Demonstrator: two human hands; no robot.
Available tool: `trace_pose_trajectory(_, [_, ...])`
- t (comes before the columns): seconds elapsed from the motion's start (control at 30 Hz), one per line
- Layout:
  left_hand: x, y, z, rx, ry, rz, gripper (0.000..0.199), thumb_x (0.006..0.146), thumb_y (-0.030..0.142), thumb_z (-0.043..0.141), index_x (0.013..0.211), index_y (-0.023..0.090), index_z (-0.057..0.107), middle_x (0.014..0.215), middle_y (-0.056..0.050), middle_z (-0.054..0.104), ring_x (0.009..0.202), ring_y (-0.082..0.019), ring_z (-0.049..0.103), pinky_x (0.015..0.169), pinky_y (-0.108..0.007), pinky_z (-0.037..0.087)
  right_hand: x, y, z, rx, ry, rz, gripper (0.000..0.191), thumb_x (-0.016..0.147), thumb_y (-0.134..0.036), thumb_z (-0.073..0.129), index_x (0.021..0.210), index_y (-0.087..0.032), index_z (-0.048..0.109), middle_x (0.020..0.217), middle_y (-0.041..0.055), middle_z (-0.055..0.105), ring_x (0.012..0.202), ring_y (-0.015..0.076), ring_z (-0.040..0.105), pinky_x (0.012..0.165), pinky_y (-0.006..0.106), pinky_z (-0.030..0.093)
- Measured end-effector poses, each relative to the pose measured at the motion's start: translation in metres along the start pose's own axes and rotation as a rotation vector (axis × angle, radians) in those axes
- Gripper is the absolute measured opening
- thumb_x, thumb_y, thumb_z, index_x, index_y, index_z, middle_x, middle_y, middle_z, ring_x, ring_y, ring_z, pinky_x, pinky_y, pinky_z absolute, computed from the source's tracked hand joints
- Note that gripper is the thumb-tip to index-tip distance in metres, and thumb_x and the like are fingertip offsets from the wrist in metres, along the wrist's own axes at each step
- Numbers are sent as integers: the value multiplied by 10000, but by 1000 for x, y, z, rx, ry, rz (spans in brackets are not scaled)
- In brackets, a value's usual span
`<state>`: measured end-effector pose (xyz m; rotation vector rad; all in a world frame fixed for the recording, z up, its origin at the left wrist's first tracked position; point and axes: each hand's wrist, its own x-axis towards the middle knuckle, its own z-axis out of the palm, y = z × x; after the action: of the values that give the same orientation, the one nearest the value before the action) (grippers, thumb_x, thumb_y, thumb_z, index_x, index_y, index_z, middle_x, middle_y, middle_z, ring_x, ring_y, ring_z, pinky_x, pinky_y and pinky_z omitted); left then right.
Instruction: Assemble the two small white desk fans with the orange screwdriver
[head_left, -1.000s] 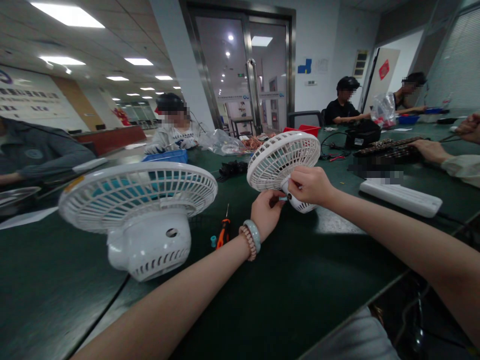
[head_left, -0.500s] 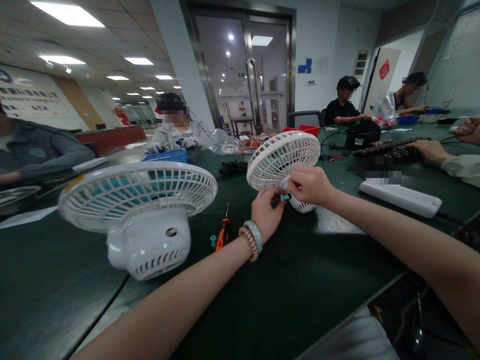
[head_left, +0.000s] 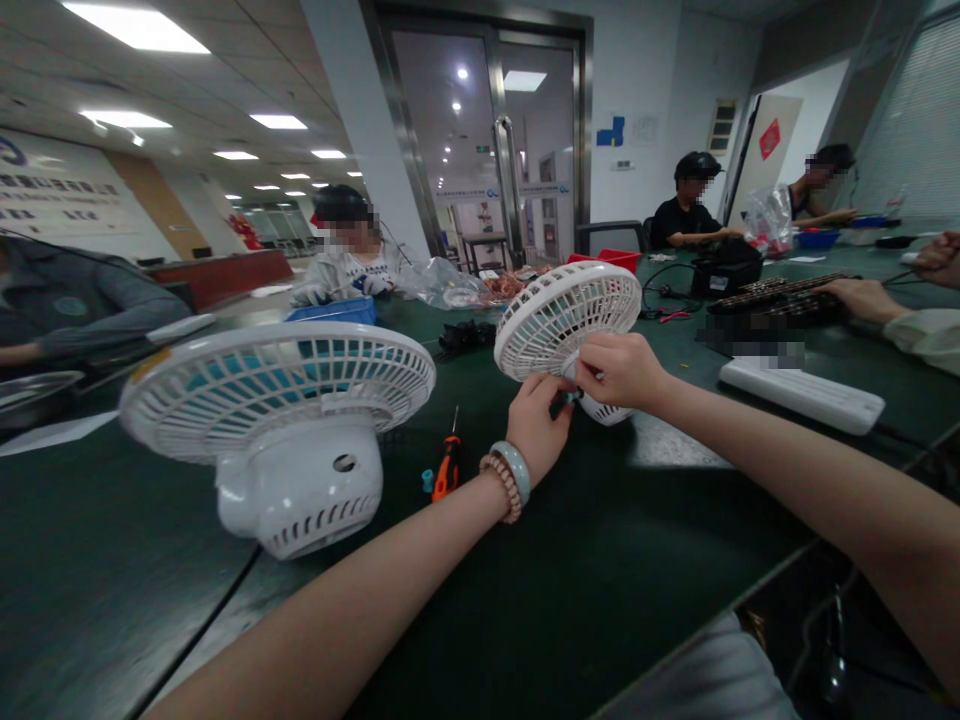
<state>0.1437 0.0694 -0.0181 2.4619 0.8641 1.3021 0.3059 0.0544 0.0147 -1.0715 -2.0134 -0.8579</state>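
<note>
A white fan (head_left: 562, 310) rests on the green table with its round grille tilted up. My left hand (head_left: 538, 412) is closed on a small blue-green knob (head_left: 571, 397) at the fan's housing. Against the back of the same fan, my right hand (head_left: 616, 370) is closed, its fingers pinched on something I cannot make out. Left of my hands lies an orange and black screwdriver (head_left: 448, 468), with another small blue-green piece (head_left: 427, 480) beside it. A larger white fan (head_left: 300, 440) with blue blades stands at the left.
Behind the fans are a blue tray (head_left: 334, 312), a plastic bag (head_left: 442, 285) and a dark bundle (head_left: 465, 340). A white power strip (head_left: 801, 395) lies at the right, near another person's hand (head_left: 862, 298). Other people sit around the table.
My left hand has shifted slightly right and up, closer to the fan's housing, and now covers more of the knob. My right hand has barely moved.
</note>
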Motion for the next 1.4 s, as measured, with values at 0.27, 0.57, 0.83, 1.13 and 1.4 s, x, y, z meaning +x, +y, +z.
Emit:
trace_pose_trajectory(0.27, [1, 1, 1, -21, 2, -42, 204, 671, 45, 539, 814, 187, 575, 854, -13, 576, 784, -116, 547, 727, -250, 493, 0, -2, -1, 5, -16, 15, 217, 757, -221, 435, 577, -158, 538, 577, 12, 495, 519, 96, 364, 500, 243, 232])
trace_pose_trajectory(0.57, [1, 1, 0, -37, 6, -35, 204, 666, 46, 545, 815, 185, 565, 852, -11, 574, 791, -115, 549, 738, -244, 490, 1, -1, 0, -8, -41, -7, 214, 756, -232, 444, 579, -158, 540, 582, 14, 514, 518, 97, 379, 504, 245, 240])
trace_pose_trajectory(0.83, [1, 0, 1, -85, 9, -43, 187, 678, 74, 563, 830, 184, 564, 862, -12, 579, 799, -110, 558, 733, -241, 498, 0, 0, 1, -24, -51, -7, 210, 755, -245, 450, 587, -163, 545, 583, 11, 520, 521, 100, 390, 501, 250, 235])
trace_pose_trajectory(1.13, [2, 1, 2, -75, 33, -53, 146, 680, 117, 592, 809, 179, 569, 834, -9, 589, 770, -112, 568, 694, -248, 509, 0, 0, 1, -32, -52, -5, 211, 754, -236, 444, 582, -159, 541, 579, 10, 519, 522, 98, 390, 503, 246, 235])
trace_pose_trajectory(1.4, [1, -5, 8, -159, 39, -80, 155, 670, 141, 618, 811, 174, 563, 817, -15, 593, 756, -116, 585, 686, -264, 525, 1, 0, 1, -18, -72, -1, 233, 763, -251, 429, 584, -154, 542, 582, 13, 518, 528, 96, 390, 509, 245, 229])
